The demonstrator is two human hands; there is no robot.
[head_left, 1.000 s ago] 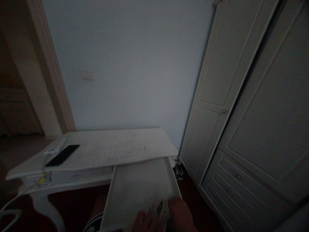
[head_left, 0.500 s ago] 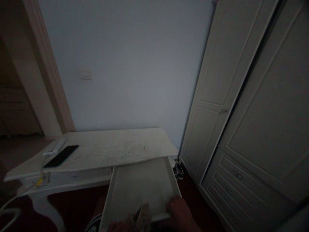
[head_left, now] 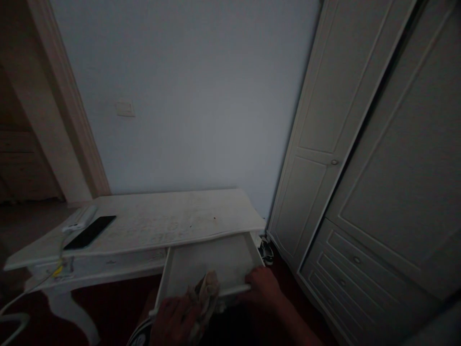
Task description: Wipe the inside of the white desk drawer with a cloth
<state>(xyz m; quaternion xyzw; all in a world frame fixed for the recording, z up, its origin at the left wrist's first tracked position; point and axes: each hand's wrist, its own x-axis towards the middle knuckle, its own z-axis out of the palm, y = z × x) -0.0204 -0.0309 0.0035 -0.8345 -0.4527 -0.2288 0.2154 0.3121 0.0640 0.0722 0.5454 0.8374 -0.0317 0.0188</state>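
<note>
A white drawer is pulled part way out of the white table. At the drawer's right front corner, my right hand is closed over the front edge. My left hand is at the left front of the drawer, its fingers curled round a crumpled beige cloth. Part of the cloth sticks up over the drawer's front edge. The dim light hides the left fingertips.
On the table's left lie a dark phone and a white device with a cable. Right of the drawer are dark shoes on the floor and a tall wardrobe. A light switch is on the wall.
The drawer has slid further into the table. Both hands have moved forward with it, and the cloth in my left hand shows more.
</note>
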